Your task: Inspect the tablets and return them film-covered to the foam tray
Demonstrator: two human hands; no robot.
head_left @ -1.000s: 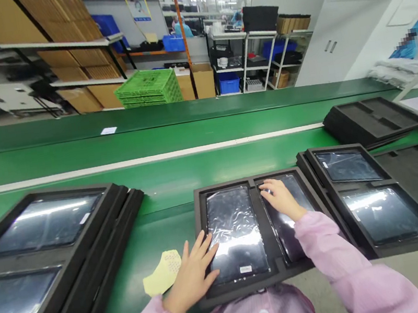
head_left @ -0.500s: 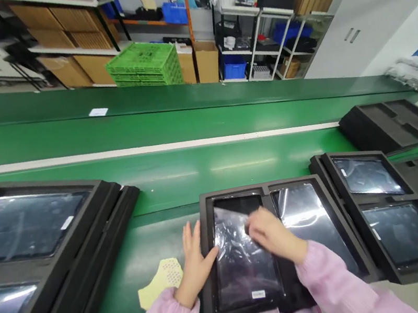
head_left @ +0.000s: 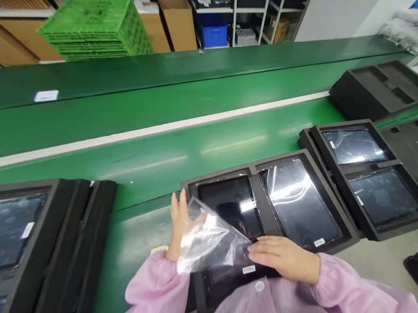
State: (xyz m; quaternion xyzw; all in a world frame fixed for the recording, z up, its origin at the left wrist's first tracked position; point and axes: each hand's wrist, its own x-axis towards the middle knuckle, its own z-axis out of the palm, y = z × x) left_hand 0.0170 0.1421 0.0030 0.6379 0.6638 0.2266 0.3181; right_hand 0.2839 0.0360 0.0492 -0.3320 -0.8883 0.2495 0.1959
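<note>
Display panels lie in black foam trays along the green conveyor bench in front of me. Beyond the bench I see a stack of green plastic crates, cardboard boxes and a metal shelf rack.

To my left, a long foam tray holds more panels, partly out of view. To my right, another foam tray holds two glossy panels, and I can't tell whether they have film on them. Further right, two dark foam trays show only their cut recesses.

The foam tray directly before me holds two panels side by side. On the upper left one, the top of the dark screen is bare, because the clear plastic bag is lifted and folded back across its lower half. So this panel is partly uncovered, with its lower end behind the bag. The right panel shows a bright, glossy surface.

My left hand is raised behind the gathered bag, fingers up; I can't tell if it is gripping. My right hand lies flat and relaxed, its fingers against the bag's lower corner. A small white label sits just beside them.
</note>
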